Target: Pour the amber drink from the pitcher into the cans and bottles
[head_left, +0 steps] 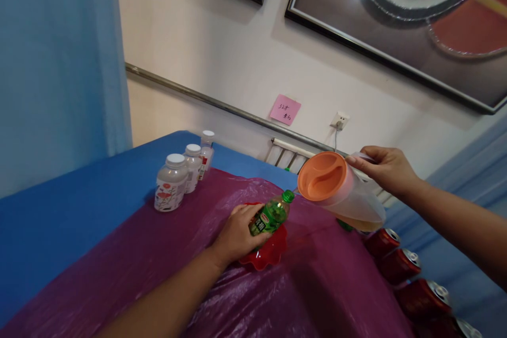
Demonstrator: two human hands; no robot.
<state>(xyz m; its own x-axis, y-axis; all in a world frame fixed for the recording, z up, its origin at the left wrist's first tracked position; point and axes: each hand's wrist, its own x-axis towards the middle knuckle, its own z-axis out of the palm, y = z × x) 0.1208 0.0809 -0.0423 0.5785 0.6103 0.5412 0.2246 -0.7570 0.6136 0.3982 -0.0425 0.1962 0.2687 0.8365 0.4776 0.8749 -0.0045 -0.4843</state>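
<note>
My left hand (237,232) is wrapped round a green-labelled drink bottle (273,214), which leans to the right with a green cap on its neck. Under the bottle is a red scalloped plate (273,256), partly covered by the hand. My right hand (386,169) grips the handle of a clear plastic pitcher (356,211) and tilts it leftward. The pitcher's orange lid (322,174) faces the bottle, its edge close to the cap. Some yellowish liquid lies low in the pitcher. Whether the pitcher touches the bottle, I cannot tell.
White-capped bottles (170,185) stand in a row at the left. Several red cans (404,264) line the right edge. A purple plastic sheet (158,264) covers much of the blue table (71,206). Behind are a metal rail (206,97), a wall socket (339,120) and a blue curtain (59,63).
</note>
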